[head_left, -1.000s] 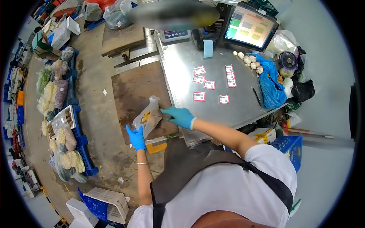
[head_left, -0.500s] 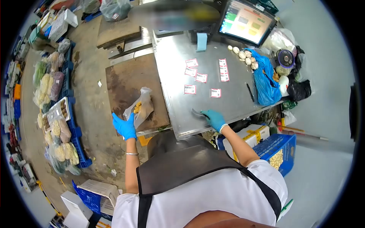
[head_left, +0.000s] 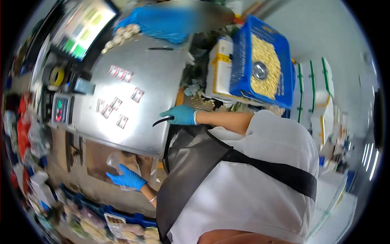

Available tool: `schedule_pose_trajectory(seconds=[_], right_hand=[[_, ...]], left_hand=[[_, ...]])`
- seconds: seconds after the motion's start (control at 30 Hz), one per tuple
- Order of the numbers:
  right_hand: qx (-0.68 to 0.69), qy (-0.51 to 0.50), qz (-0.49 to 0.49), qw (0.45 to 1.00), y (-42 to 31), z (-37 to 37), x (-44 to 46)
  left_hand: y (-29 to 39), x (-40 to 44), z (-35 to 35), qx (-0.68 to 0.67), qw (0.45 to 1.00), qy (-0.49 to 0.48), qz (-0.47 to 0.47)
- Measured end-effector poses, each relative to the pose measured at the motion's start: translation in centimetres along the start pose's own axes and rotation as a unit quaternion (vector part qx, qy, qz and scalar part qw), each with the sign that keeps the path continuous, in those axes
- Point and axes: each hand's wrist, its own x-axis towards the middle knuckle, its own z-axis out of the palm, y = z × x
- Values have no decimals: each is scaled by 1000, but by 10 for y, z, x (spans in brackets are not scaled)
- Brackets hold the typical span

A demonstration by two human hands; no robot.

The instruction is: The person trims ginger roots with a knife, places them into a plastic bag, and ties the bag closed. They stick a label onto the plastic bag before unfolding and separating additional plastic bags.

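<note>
My right hand (head_left: 181, 115), in a teal glove, is closed around a dark, thin, curved tool (head_left: 161, 120) at the edge of the metal table (head_left: 150, 73). The tool's exact kind is hard to make out. My left hand (head_left: 127, 179), in a blue glove, has its fingers and thumb spread apart. It is beside a clear plastic bag (head_left: 115, 160) on a brown board (head_left: 95, 156); whether it touches the bag I cannot tell. Several printed labels (head_left: 107, 111) are spread over the metal table.
A scale (head_left: 61, 110) and a monitor (head_left: 83, 28) stand at the left. White bulbs (head_left: 122, 36), a blue bag (head_left: 158, 24) and a black pen (head_left: 160, 49) lie at the table's far end. A blue crate (head_left: 239, 61) holds pale pieces and a metal bowl (head_left: 260, 70).
The view has swung round to the right, bringing the blue crate and white boxes into fuller view. My right hand still grips the curved tool; my left hand stays by the bag.
</note>
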Motion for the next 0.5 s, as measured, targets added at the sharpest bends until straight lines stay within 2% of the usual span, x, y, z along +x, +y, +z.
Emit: schedule_pose_trajectory(seconds=[0.03, 0.13, 0.17, 0.27, 0.3, 0.37, 0.43, 0.5], right_hand=[[24, 35, 11, 999, 5, 1, -21], [67, 164, 38, 983, 24, 17, -93], [97, 162, 86, 978, 20, 15, -122], [170, 305, 207, 914, 22, 42, -224], [169, 321, 261, 895, 27, 57, -257], [172, 343, 356, 852, 35, 86, -315], [169, 383, 373, 828, 47, 98, -364], [168, 451, 368, 795, 71, 116, -407]], left_hand=[[16, 1, 7, -38, 996, -1, 82], [91, -5, 12, -120, 973, -100, 169], [107, -14, 18, -125, 962, -135, 201], [125, -44, 64, -153, 897, -189, 368], [140, -68, 61, -148, 888, -255, 354], [150, -109, 69, -205, 845, -322, 375], [174, -165, 52, -234, 815, -366, 383], [181, -216, 58, -287, 752, -432, 406]])
